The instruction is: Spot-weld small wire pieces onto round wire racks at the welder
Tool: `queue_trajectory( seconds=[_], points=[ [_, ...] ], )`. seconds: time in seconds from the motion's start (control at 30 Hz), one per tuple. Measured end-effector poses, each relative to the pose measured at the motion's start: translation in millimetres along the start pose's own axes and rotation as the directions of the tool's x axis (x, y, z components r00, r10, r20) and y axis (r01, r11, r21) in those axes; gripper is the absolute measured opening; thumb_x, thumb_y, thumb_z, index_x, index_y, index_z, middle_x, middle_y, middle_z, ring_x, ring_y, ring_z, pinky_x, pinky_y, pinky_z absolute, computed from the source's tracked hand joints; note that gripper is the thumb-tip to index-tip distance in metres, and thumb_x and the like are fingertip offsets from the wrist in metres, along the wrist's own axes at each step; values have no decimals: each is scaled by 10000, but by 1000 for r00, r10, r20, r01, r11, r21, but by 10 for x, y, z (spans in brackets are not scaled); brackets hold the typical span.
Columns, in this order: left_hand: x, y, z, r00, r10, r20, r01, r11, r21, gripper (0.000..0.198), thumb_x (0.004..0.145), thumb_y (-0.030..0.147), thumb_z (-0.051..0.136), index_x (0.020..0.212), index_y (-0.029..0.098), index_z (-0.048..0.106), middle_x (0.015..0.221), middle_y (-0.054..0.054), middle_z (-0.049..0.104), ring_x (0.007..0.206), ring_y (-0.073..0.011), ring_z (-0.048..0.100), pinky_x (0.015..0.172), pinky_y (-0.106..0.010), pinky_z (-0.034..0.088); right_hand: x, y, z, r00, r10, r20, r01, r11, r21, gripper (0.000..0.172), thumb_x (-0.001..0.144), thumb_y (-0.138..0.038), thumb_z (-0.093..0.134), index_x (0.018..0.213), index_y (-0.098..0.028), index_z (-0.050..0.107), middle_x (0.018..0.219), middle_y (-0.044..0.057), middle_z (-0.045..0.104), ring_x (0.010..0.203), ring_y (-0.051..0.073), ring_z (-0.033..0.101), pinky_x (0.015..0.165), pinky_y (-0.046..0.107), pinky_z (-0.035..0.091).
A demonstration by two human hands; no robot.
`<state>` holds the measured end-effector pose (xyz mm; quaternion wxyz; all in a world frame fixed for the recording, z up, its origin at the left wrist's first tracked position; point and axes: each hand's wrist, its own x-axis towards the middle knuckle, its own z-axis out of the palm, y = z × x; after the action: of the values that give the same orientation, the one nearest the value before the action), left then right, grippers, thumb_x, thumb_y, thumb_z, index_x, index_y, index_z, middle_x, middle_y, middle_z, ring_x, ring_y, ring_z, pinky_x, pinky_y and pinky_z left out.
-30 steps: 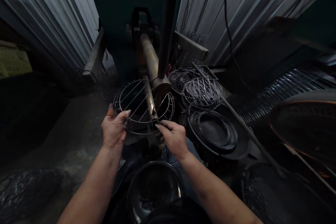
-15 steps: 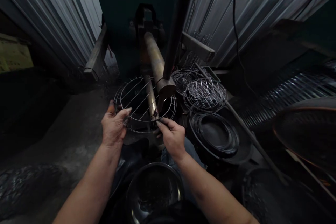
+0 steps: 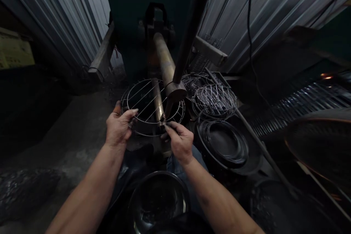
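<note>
A round wire rack [image 3: 148, 109] with two rings and parallel cross wires is held level in front of me. My left hand [image 3: 120, 124] grips its left rim, thumb on top and fingers underneath. At the near right rim, my right hand [image 3: 179, 139] has thumb and fingers pinched; whether a small piece is also between them I cannot make out. The rack's near edge lies between the tip of a lower brass-coloured bar [image 3: 158, 102] and a thicker upper metal cylinder [image 3: 167, 65] of a welding machine.
Finished-looking wire racks [image 3: 215, 100] are piled to the right. Below them a coil of wire [image 3: 225, 140] lies in a dark pan. A metal bowl [image 3: 159, 201] sits near my lap. A dark slanting bar [image 3: 192, 25] rises beside the cylinder, and a cable [image 3: 249, 33] hangs at right.
The view has shifted slightly, so the scene sits a little differently in the picture. Both hands keep their hold at nearly the same places on the rack.
</note>
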<state>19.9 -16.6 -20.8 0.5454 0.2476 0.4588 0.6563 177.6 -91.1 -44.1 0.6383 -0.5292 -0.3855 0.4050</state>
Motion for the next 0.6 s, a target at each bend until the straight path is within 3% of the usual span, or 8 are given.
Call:
queue_trajectory(
  seconds=[0.37,0.6],
  points=[
    [31,-13,47,999,-37,-36,36,999,-20,606,412,156,814,963,171,562,617,53,565,498,-116,564,436,-193,382,67,-23,9,1000,0,2,0,1000,-25,210,726,-353,695,807,-163,724,626,9,667,464,132,615,426,220,471],
    [114,-78,24,998,-50,-48,50,999,3,688,431,159,821,1059,170,540,599,44,579,502,-138,572,434,-205,406,95,-57,16,1000,13,-2,-13,1000,-12,192,721,-342,702,789,-164,723,591,-7,655,454,128,601,438,221,475]
  ],
)
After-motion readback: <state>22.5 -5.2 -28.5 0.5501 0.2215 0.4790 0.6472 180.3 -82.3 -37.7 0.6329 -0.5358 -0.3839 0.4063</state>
